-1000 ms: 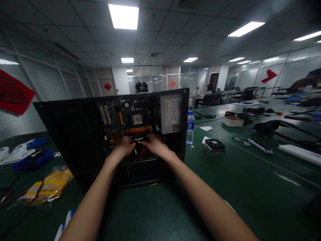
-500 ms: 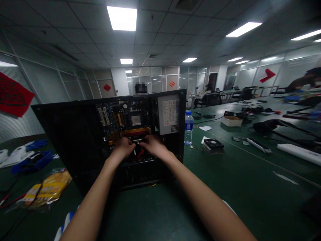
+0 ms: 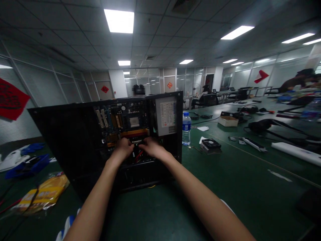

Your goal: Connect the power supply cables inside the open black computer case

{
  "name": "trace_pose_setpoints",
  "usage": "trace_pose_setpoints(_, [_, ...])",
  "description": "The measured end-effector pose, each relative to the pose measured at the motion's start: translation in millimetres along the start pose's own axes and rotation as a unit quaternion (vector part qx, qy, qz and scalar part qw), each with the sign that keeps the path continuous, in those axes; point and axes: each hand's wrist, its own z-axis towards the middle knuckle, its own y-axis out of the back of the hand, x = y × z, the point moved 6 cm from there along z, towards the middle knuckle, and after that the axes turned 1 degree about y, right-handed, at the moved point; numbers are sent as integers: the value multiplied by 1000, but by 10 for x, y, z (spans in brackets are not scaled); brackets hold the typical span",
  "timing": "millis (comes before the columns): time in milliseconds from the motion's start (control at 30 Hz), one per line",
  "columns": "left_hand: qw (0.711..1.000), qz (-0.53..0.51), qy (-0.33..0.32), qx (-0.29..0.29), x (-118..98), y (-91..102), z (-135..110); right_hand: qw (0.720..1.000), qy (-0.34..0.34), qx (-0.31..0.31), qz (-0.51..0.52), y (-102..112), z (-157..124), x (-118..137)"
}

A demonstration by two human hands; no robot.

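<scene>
A black computer case [image 3: 60, 144] stands open-sided in front of me on the green table. Inside it are a motherboard [image 3: 125, 108] and, at the upper right, a grey power supply [image 3: 163, 117]. My left hand [image 3: 122, 148] reaches in just below the orange and red memory slots [image 3: 140, 133], its fingers closed in a pinch. Facing it, my right hand [image 3: 152, 147] is also pinched at the lower edge of the board. Red wires [image 3: 138, 156] run beneath the fingertips. Whatever the fingers grip is too dark and small to make out.
A water bottle [image 3: 186, 129] stands just right of the case, with a black drive-like part [image 3: 210, 146] beyond it. On the left lie a yellow plastic packet [image 3: 43, 194] and a blue tray [image 3: 27, 166]. A small box [image 3: 227, 121] and a person [image 3: 297, 82] are farther right.
The view has shifted slightly, so everything sits a little farther left. Both hands stay at the same spot inside the case, with barely any finger movement.
</scene>
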Motion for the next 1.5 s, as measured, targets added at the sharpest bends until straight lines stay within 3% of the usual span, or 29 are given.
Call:
trace_pose_setpoints(167, [1000,15,-5,3,-20,-9,-19,1000,-16,14,-6,-41,17,-37])
trace_pose_setpoints(333, [999,-49,-16,14,46,-20,-51,999,-39,33,-19,-58,122,-98])
trace_pose_setpoints(433, [994,-99,-24,34,96,-30,-67,993,-85,55,59,-113,197,-129])
trace_pose_setpoints(500, [992,-118,-21,44,122,-38,-74,971,-140,71,181,-198,225,-146])
trace_pose_setpoints(633, [989,-140,-23,46,132,-55,-83,879,-249,72,400,-371,211,-152])
trace_pose_setpoints(967, [987,-153,-24,37,140,-77,-72,805,-328,102,484,-475,185,-148])
trace_pose_setpoints(1267, [990,-133,-38,21,163,-107,-26,791,-325,65,514,-540,272,-149])
trace_pose_setpoints(1500, [990,-132,-35,17,173,-143,-34,831,-294,67,467,-483,289,-98])
